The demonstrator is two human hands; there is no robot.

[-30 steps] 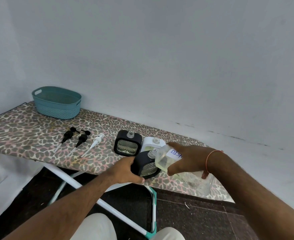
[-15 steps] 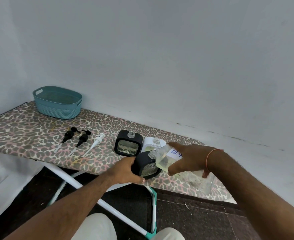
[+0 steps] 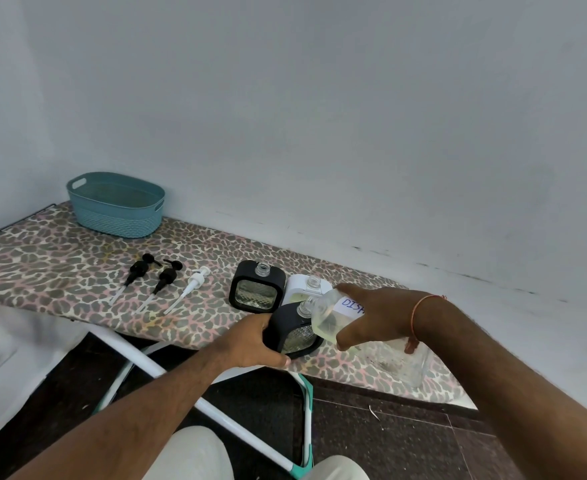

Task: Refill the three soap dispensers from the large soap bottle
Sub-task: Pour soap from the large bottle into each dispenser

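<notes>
The right hand [image 3: 375, 315] is gripping the tilted large soap bottle [image 3: 330, 323], which is probably slippery, so holding its body seems wise; its mouth is meeting the black dispenser [image 3: 294, 332], which the left hand [image 3: 250, 342] is gripping to steady it.

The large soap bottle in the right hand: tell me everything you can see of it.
The large soap bottle is clear plastic, blocky, with a white label hand-lettered "DIS…", the rest hidden by fingers. The right hand grips its upper body and tips it neck-down to the left, mouth at the open neck of the near black dispenser, which the left hand steadies. Pale yellowish liquid pools at the neck end; the base looks empty. Its base end hangs low over the leopard-print table.
</notes>
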